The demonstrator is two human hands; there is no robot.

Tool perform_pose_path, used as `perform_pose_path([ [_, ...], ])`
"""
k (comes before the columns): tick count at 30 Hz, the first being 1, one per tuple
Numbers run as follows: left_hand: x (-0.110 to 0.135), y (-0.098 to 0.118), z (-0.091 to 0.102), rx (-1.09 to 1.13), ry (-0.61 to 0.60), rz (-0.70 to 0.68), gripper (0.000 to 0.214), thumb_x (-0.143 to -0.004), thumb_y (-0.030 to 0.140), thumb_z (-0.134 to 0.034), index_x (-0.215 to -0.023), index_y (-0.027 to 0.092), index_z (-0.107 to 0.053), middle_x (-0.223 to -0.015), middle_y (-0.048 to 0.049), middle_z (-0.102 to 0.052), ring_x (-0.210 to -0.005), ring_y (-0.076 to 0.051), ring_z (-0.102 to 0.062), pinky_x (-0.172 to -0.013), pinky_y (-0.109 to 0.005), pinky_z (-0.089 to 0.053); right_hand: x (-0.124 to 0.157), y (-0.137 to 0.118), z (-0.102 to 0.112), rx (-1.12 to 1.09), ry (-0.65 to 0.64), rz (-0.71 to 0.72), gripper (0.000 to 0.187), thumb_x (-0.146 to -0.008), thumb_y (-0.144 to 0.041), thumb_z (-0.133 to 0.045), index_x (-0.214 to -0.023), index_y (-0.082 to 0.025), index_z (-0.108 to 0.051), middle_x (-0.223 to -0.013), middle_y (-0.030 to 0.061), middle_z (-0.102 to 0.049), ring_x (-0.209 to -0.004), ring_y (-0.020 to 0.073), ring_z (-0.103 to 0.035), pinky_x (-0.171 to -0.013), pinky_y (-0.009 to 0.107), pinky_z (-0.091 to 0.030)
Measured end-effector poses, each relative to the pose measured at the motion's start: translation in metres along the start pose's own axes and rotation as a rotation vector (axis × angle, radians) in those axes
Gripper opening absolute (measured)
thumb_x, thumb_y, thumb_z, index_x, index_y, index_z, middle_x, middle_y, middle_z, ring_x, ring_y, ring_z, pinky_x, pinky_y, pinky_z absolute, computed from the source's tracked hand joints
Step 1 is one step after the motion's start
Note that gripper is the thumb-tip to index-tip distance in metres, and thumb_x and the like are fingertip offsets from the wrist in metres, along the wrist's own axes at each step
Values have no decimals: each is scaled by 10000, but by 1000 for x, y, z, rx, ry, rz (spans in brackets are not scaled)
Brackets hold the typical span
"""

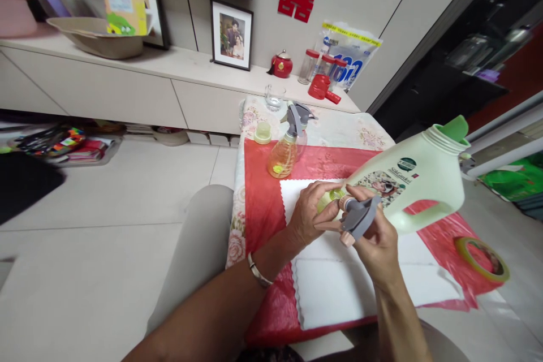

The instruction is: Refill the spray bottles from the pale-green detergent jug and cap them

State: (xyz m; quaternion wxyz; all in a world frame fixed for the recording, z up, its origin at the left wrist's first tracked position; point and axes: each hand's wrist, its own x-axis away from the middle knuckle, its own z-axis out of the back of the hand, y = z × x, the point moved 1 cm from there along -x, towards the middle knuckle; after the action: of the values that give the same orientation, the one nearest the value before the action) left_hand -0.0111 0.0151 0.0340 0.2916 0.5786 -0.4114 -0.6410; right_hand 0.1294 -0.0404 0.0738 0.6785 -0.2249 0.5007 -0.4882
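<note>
My left hand (307, 212) is wrapped round the pale yellow-green body of a spray bottle, mostly hidden by my fingers. On its neck, my right hand (382, 240) grips the grey and pink spray head (360, 218), which points toward me. The bottle is tilted over a white scallop-edged sheet (335, 291). Right behind my hands stands a large pale green detergent jug (424, 169) with a green spout on top. Farther left, an amber ribbed spray bottle (283, 154) stands upright, with another grey-headed sprayer (305, 112) partly hidden behind it.
Red plastic film (265, 209) covers part of the flowered tablecloth (236, 237). A tape roll (500, 271) lies at the right. A light green cap (262, 133) and a glass mug (275, 97) are at the back left. Beyond is a cabinet (212, 104) with jars and frames.
</note>
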Motion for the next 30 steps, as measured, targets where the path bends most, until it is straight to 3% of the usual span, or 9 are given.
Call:
perform_pose_path([
  [5, 0, 2, -3, -55, 25, -20, 302, -868, 230, -633, -1170, 214, -635, -1147, -83, -702, -1084, -245, -648, -1002, -410, -505, -7, 6, 1, -68, 201, -48, 351, -804, -293, -751, -1148, -244, -697, -1142, 61, -599, -1051, 189, -595, -913, 341, -517],
  [9, 0, 1, -5, -87, 63, -8, 364, -801, 151, -671, -1156, 213, -621, -1137, -75, -706, -1081, -247, -653, -988, -410, -517, -25, 10, 1, -102, 238, -127, 307, -842, -391, -725, -1081, -204, -683, -1110, 68, -629, -983, 185, -610, -835, 325, -529],
  [14, 0, -1, -5, -83, 60, 38, 351, -815, 134, -645, -1154, 217, -608, -1148, -70, -702, -1092, -234, -653, -991, -396, -520, -42, 16, 0, -100, 167, -216, 303, -813, -434, -746, -969, -179, -698, -1037, 52, -650, -944, 183, -608, -761, 278, -518],
  [20, -2, -7, -6, -41, 91, 32, 324, -794, 153, -692, -1108, 194, -622, -1125, -83, -697, -1080, -238, -648, -980, -399, -526, -39, 22, -6, -134, 107, -265, 325, -794, -463, -757, -928, -176, -686, -1019, 47, -637, -915, 170, -591, -720, 258, -507],
  [30, -2, -9, -7, -54, 62, 58, 315, -803, 170, -712, -1106, 194, -628, -1123, -85, -694, -1082, -241, -642, -992, -410, -511, -43, 30, -2, -131, 82, -302, 354, -795, -482, -755, -951, -169, -696, -924, 37, -631, -870, 160, -577, -771, 279, -494],
])
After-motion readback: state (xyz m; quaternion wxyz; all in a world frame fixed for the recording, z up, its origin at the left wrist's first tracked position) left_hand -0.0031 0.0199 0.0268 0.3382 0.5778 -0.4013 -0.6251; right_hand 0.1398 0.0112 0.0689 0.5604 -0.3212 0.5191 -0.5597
